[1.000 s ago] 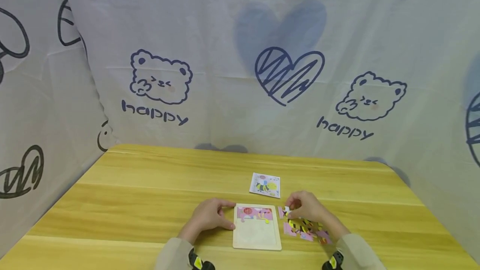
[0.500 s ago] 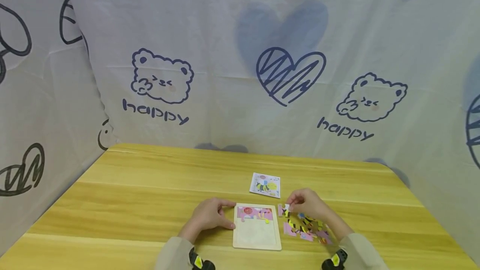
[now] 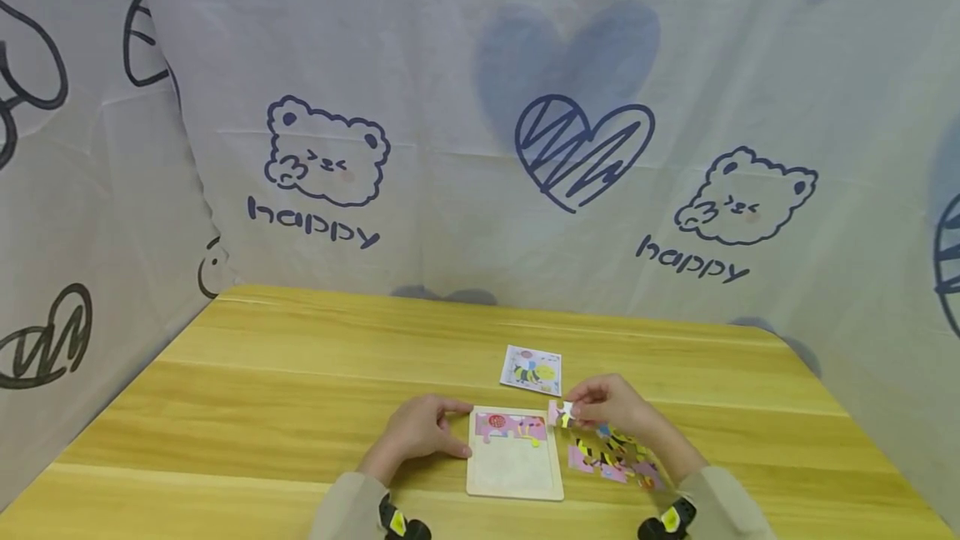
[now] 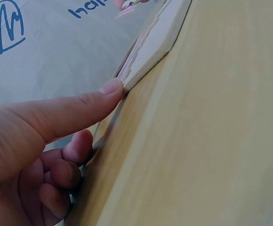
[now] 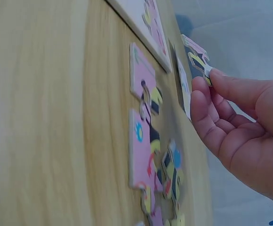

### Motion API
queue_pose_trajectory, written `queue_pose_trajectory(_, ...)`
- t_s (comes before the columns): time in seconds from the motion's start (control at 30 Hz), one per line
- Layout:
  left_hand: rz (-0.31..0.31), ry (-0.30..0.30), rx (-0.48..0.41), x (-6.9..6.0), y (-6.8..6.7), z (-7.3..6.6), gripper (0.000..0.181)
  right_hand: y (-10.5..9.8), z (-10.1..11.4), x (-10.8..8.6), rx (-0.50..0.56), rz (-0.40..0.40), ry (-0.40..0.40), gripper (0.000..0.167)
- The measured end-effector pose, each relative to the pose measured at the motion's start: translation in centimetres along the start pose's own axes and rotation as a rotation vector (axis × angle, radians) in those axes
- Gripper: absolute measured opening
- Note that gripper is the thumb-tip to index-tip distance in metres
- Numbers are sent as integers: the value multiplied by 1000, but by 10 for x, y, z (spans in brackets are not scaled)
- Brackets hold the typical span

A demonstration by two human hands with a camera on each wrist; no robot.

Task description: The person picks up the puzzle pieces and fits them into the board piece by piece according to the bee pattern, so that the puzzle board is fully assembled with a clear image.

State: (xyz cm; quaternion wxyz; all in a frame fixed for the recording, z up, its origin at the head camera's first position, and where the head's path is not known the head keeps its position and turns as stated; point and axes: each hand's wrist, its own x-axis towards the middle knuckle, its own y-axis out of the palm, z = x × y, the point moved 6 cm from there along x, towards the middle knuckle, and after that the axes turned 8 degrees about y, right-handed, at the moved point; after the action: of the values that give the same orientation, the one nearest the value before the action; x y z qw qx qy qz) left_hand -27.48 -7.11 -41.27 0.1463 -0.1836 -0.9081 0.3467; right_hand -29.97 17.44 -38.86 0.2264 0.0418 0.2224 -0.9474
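Observation:
My right hand point(image 3: 617, 407) pinches a jigsaw puzzle piece point(image 5: 198, 60) between thumb and fingertips, held up off the table. The piece is pink, white, black and yellow; in the head view it hovers by the upper right corner of a pale wooden puzzle tray point(image 3: 514, 473). Pink pieces point(image 3: 495, 425) fill the top strip inside this tray, while its lower part shows bare wood. At the tray's left edge rests my left hand point(image 3: 422, 430). Its thumb lies straight against the rim in the left wrist view, with the other visible fingers loosely bent.
Several loose puzzle pieces point(image 3: 611, 458) lie on the table to the tray's right, below my right hand. A square picture card point(image 3: 531, 370) with a bee lies behind the tray. A printed white cloth point(image 3: 450, 190) hangs behind the wooden table point(image 3: 300, 373).
My right hand has lifted the puzzle piece from the table beside the tray and carried it slightly left, toward the tray's upper right corner. The left hand stays at the tray's edge.

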Motion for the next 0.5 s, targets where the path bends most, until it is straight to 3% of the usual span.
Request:
queue_pose_trajectory(0.27, -3, 1, -1, 0, 0, 0, 55, 15, 7, 4, 73, 33, 13, 23)
queue_pose_trajectory(0.5, -2, -7, 1, 0, 0, -1, 55, 32, 15, 9, 53, 56, -11, 20)
